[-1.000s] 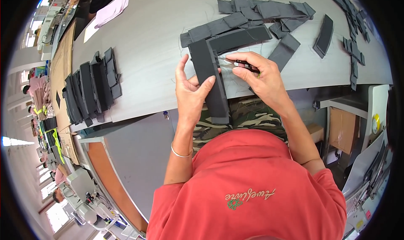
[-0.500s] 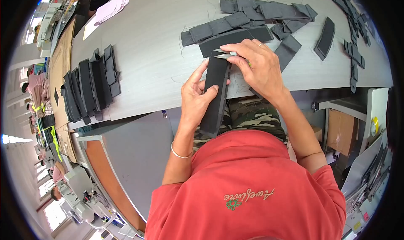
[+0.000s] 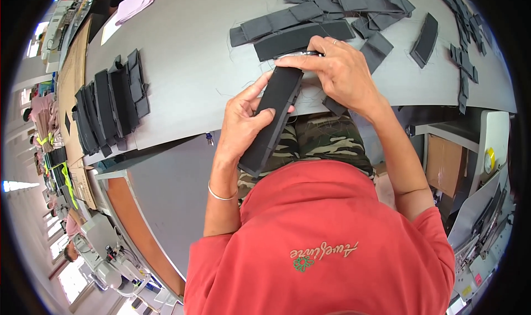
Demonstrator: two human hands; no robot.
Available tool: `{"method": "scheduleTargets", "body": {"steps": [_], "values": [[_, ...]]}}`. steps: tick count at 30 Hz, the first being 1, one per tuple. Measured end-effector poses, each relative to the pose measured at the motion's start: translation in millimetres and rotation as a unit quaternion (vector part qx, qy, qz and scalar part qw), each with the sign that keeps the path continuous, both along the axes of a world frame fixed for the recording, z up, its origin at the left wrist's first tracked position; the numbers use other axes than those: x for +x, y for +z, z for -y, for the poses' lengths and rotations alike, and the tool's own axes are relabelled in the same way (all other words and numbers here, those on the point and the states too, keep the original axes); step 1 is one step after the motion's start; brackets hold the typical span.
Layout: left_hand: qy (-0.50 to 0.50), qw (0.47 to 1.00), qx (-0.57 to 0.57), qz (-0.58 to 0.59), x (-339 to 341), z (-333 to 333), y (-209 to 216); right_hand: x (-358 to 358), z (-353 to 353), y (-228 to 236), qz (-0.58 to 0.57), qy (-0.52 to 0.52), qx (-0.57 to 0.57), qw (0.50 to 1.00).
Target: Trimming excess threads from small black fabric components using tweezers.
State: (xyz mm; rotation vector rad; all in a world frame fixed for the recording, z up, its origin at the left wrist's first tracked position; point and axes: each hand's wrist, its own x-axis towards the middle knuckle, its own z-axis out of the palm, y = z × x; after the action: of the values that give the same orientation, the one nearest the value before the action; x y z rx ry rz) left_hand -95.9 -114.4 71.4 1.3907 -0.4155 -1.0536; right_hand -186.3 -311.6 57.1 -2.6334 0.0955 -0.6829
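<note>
My left hand (image 3: 239,124) is closed round a long black fabric strip (image 3: 278,94), thumb on top. The strip slants over the table's near edge, its lower end above my lap. My right hand (image 3: 344,72) holds small metal thread snips (image 3: 307,53), mostly covered by the fingers. Its index finger lies at the strip's upper end, and the blades are hard to see. Just beyond is a wide black strip (image 3: 304,37) on the table, beside a heap of folded grey-black fabric pieces (image 3: 332,4).
Several black strips (image 3: 105,102) lie side by side at the table's left. One strip (image 3: 425,40) and a chain of dark pieces (image 3: 464,63) lie to the right. Pink sheets (image 3: 138,4) are at the far left. Loose threads litter the grey table (image 3: 182,55). An open cabinet holds a cardboard box (image 3: 445,163).
The strip has tilted further, its lower end moving left with my left hand. The snips' blades, earlier pointing across the strip's upper end, are now turned away and mostly hidden by my right hand.
</note>
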Motion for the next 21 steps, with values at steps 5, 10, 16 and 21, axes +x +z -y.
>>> {"method": "scheduleTargets", "body": {"steps": [5,10,16,21], "values": [[-0.003,1.0,0.017,0.016,2.1,0.6,-0.6,-0.5,-0.8,-0.3,-0.005,-0.004,-0.007,1.0],[-0.032,0.999,0.013,-0.004,4.9,-0.9,-0.7,-2.7,-5.5,-3.0,-0.02,-0.004,-0.029,0.999],[-0.048,0.998,-0.01,-0.037,8.2,0.3,8.6,-0.1,-15.4,-11.7,0.012,-0.075,0.082,0.994],[-0.082,0.993,-0.01,-0.083,4.5,-14.1,2.6,-1.2,45.1,-23.9,0.157,-0.13,0.266,0.942]]}}
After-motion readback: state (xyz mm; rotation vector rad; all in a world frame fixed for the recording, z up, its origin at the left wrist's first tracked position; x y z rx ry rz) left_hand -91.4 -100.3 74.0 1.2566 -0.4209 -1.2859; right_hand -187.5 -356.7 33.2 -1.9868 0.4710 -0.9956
